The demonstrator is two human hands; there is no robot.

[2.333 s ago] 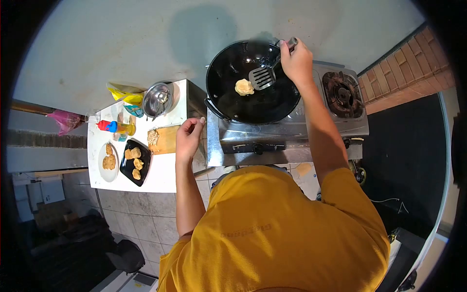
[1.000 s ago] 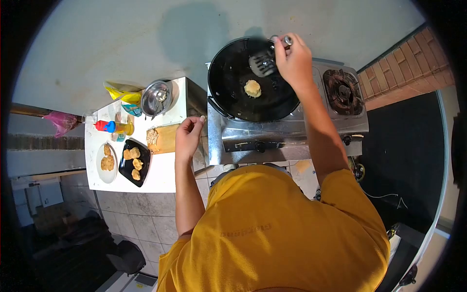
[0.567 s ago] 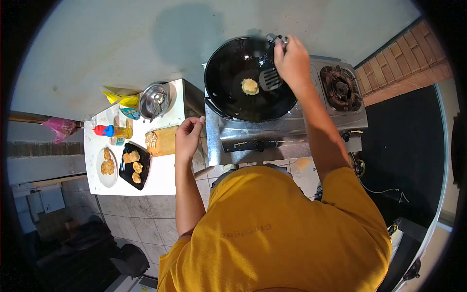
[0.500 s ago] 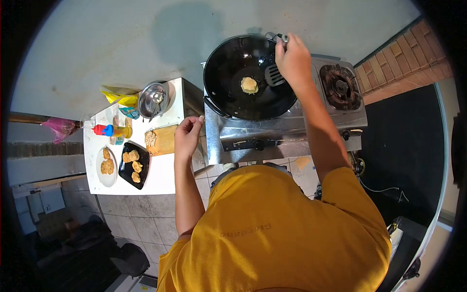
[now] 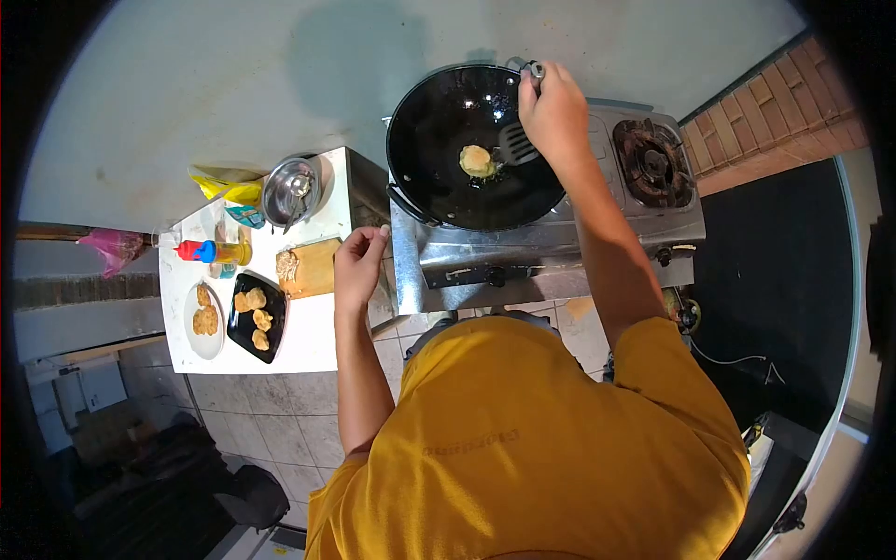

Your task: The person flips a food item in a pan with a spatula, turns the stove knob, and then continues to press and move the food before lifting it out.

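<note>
My right hand (image 5: 555, 112) is wrapped round the handle of a slotted spatula (image 5: 515, 146) over the right side of a black wok (image 5: 420, 177). The spatula's blade reaches down to a pale golden piece of fried food (image 5: 476, 161) in the wok, at or very near its right edge. Oil glistens around the piece. My left hand (image 5: 359, 266) hovers between the side table and the stove, near the cutting board (image 5: 320, 268). Its fingers are curled in with the thumb against them, and nothing shows in them.
On the white side table (image 5: 308, 345) are a black plate (image 5: 245, 334) and a white plate (image 5: 203, 348) of fried pieces, a metal bowl (image 5: 278, 198), a yellow packet (image 5: 241, 192) and red-capped and blue-capped bottles. A second burner (image 5: 653, 163) lies right of the wok.
My right hand has shifted slightly left, bringing the spatula blade to the fried piece, which looks a little tilted. My left hand stays in about the same place.
</note>
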